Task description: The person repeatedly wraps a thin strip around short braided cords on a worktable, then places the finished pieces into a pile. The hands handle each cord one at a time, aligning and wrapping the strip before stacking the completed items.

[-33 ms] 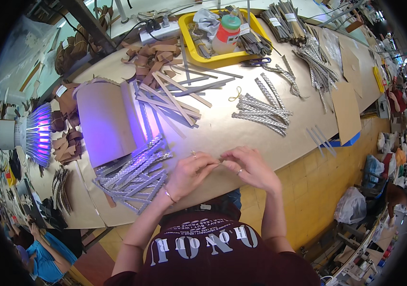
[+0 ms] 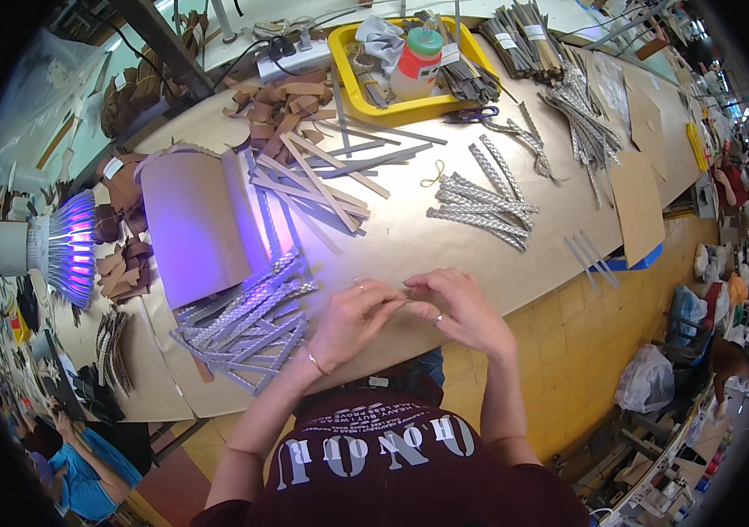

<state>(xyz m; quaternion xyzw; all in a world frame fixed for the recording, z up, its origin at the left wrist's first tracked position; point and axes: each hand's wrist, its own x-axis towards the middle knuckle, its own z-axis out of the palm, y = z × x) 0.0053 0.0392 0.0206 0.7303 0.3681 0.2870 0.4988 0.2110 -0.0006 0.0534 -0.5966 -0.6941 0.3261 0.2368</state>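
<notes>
My left hand and my right hand meet fingertip to fingertip over the near edge of the table. The left fingers are pinched together. On the right, the thumb and bent fingers close toward the same spot. Whatever lies between them is too small to make out. Left of my left hand is a heap of silvery-grey braided strips. Beyond my right hand, more braided strips lie in a loose bundle, with a thin yellow loop beside them.
A curved brown board stands at the left, by a glowing purple lamp. Flat strips and brown scraps lie farther back. A yellow tray holds a green-lidded jar. Scissors lie nearby. Cardboard is at the right.
My right thumb and fingertips have shifted very slightly. The strips and the other things on the table lie as before.
</notes>
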